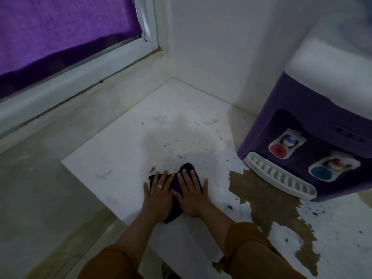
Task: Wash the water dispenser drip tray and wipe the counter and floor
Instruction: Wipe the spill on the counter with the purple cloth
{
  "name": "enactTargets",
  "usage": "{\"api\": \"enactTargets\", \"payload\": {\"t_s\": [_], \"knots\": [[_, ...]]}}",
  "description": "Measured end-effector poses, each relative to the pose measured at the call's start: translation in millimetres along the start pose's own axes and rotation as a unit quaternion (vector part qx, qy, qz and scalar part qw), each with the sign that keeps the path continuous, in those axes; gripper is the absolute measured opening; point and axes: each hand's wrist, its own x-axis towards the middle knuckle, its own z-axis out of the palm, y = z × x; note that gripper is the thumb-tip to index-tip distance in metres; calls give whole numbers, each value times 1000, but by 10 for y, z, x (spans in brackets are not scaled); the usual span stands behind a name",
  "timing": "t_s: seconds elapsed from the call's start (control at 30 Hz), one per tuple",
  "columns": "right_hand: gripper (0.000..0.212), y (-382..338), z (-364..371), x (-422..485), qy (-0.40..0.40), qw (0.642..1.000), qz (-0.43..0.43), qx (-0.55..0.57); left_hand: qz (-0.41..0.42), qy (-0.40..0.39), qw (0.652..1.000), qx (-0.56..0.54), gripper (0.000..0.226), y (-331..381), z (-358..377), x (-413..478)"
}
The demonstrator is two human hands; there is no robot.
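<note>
Here, a crumpled dark purple cloth (174, 183) is pressed onto the white worktop (112, 164) by the left hand (159, 195) and the right hand (192, 195), both grips released.

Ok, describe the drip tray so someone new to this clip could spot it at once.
Start at the purple and white water dispenser on the counter, at right. At the foot of its front, below the red button and the blue button, a curved white drip tray juts out. Only it has a row of slots.

No writing, label or number is legible, even on the water dispenser (306, 101).
</note>
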Motion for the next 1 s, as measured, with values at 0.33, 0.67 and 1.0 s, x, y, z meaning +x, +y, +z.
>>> {"api": "enactTargets", "payload": {"t_s": [0.33,0.67,1.0], "knots": [[65,-209,-405,910,0,1000,6,-11,-22,-27,999,-8,54,-390,-475,784],[65,-213,-372,865,14,1000,-2,-6,-66,-32,996,-57,53,-325,-502,679],[117,-216,118,-11,1,998,-53,-28,-114,-6,991,-74,53,-53,-130,-393]]}}
